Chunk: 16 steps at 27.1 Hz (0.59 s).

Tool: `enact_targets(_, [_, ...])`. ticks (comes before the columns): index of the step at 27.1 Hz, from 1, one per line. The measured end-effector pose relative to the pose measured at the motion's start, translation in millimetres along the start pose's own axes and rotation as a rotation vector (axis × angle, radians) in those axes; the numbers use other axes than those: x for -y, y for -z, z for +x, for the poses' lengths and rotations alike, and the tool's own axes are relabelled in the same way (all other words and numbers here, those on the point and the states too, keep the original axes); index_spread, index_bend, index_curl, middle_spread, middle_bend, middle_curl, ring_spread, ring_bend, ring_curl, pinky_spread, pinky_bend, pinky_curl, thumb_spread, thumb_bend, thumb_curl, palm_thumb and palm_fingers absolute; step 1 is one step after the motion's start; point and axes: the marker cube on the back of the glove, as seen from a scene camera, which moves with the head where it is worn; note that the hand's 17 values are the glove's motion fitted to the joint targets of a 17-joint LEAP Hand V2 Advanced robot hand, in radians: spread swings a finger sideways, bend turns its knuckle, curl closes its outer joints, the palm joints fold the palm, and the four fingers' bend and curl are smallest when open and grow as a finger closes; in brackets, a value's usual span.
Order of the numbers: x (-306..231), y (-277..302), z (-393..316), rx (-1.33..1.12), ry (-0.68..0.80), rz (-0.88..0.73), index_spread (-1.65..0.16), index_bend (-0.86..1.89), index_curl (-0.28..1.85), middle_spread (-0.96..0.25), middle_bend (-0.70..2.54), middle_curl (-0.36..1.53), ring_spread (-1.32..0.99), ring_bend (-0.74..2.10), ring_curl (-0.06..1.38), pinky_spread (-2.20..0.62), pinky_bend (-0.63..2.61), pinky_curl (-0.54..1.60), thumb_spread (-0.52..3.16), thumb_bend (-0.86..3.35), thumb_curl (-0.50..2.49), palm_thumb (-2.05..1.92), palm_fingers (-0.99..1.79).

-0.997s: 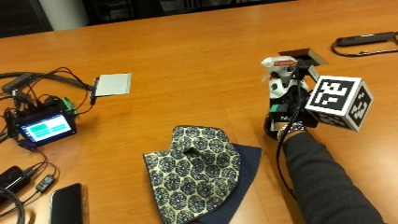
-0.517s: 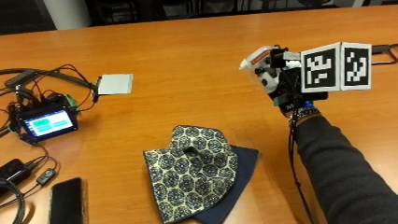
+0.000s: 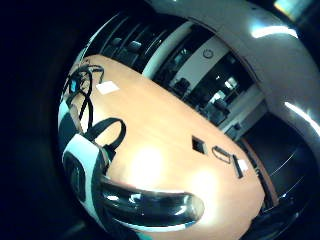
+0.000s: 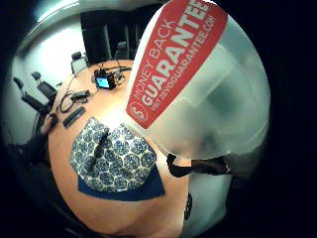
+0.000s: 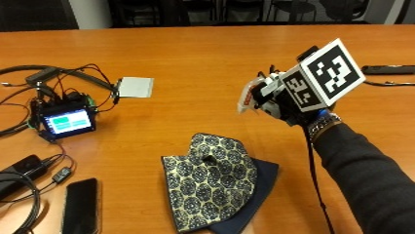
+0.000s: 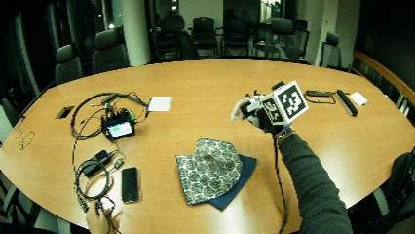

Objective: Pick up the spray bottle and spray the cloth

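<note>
Right hand (image 5: 285,100) has its fingers wrapped round the spray bottle (image 5: 250,96), lifted off the table, nozzle end ahead of the fingertips. Cloth (image 5: 211,178) lies flat below and beyond them. Risk: nozzle aimed past the cloth, mist lands on bare table (image 5: 195,58).

gloved right hand (image 5: 280,100) gripping spray bottle (image 5: 249,96) above table (image 5: 195,53), beside patterned cloth (image 5: 211,181)

Table (image 5: 195,53) — cloth (image 5: 214,183), phone (image 5: 81,204).
</note>
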Motion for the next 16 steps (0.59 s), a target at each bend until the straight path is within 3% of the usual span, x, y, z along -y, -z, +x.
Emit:
enact_targets(10, [-20.6,-36.7,-42.9,-0.186,0.336,-0.131,-0.27,0.19,0.54,-0.18,0.55,0.56,-0.2,0.77,0.49,-0.34,0.62,0.44,0.99,-0.02,0.56,0.86,1.37])
enact_targets(16, [-35.3,-46.8,-58.2,-0.203,0.391,-0.186,-0.27,0.19,0.55,-0.18,0.56,0.57,-0.2,0.77,0.49,-0.33,0.62,0.44,0.99,-0.02,0.58,0.86,1.37])
